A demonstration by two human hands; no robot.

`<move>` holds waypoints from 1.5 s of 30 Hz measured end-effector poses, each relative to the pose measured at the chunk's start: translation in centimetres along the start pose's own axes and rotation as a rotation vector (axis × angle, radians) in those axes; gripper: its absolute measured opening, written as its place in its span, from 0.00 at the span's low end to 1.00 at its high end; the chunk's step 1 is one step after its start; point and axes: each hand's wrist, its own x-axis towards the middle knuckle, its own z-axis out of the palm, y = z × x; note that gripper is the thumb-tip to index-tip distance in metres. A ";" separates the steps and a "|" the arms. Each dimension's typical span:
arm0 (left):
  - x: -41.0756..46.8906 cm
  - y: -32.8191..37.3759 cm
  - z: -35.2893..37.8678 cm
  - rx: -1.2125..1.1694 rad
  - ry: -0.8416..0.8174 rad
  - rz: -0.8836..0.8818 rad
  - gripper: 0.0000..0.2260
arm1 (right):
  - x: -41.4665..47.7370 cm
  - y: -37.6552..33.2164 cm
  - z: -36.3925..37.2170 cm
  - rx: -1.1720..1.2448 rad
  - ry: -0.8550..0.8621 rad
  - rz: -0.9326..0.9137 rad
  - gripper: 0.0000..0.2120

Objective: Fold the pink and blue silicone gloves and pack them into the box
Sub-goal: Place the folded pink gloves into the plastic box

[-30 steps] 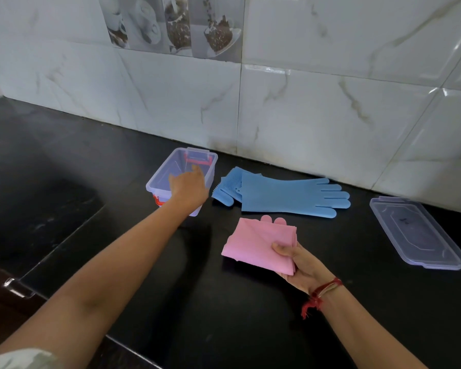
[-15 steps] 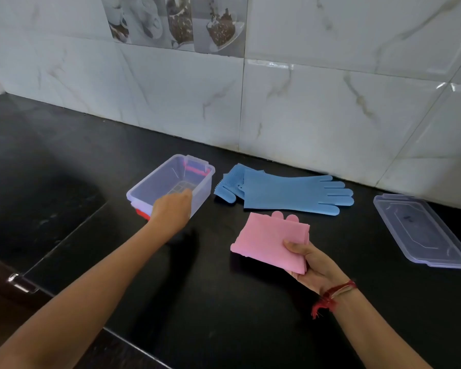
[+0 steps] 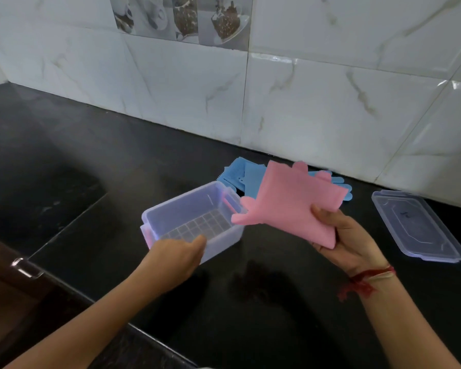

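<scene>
From the head camera, looking down over a black stone countertop (image 3: 264, 302) set against white marble-look wall tiles (image 3: 330, 107). The left hand (image 3: 175, 258) grips the near rim of a clear plastic box (image 3: 189, 211), fingers curled over the edge and the thumb lying along the rim. The box sits open on the counter, nothing inside it, a moulded grid showing on its floor and pink latches at both short ends. No label or brand can be made out on it.

The right hand (image 3: 346, 235) holds the folded pink silicone gloves (image 3: 293, 198) up off the counter, thumb pressed on top and fingers closed underneath at the lower corner. The pink bundle hangs just beside the box's far right corner, a few pink finger tips poking out toward the box and up at the top edge. A red thread bracelet (image 3: 367, 278) circles that wrist.

Behind the pink bundle, the blue silicone gloves (image 3: 246, 175) lie flat on the counter near the wall, partly hidden, with their finger tips showing out to the right. The clear lid (image 3: 415, 225) rests on the counter well off to the right; a small dark mark on it is too faint to read. High on the wall is a decorative tile (image 3: 181, 18) picturing cups and coffee beans, with no legible writing.
</scene>
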 end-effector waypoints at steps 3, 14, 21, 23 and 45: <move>0.2 1.4 -0.1 -0.011 0.008 0.165 0.08 | -0.5 -0.8 1.0 -0.053 -0.066 -0.063 0.21; 2.4 5.9 -0.1 -0.083 0.028 0.593 0.11 | 0.0 0.3 1.4 -0.143 -0.062 0.000 0.18; 3.8 8.7 -0.3 -0.110 0.033 0.719 0.14 | -1.0 -0.1 -0.2 -0.110 0.035 -0.024 0.20; 4.0 9.4 -0.8 -0.218 0.015 0.637 0.22 | -1.5 -0.4 -0.6 -0.106 0.042 -0.048 0.22; 8.1 10.1 -4.4 -1.412 -0.286 -0.272 0.16 | -3.8 0.1 -1.5 -0.455 0.047 0.080 0.20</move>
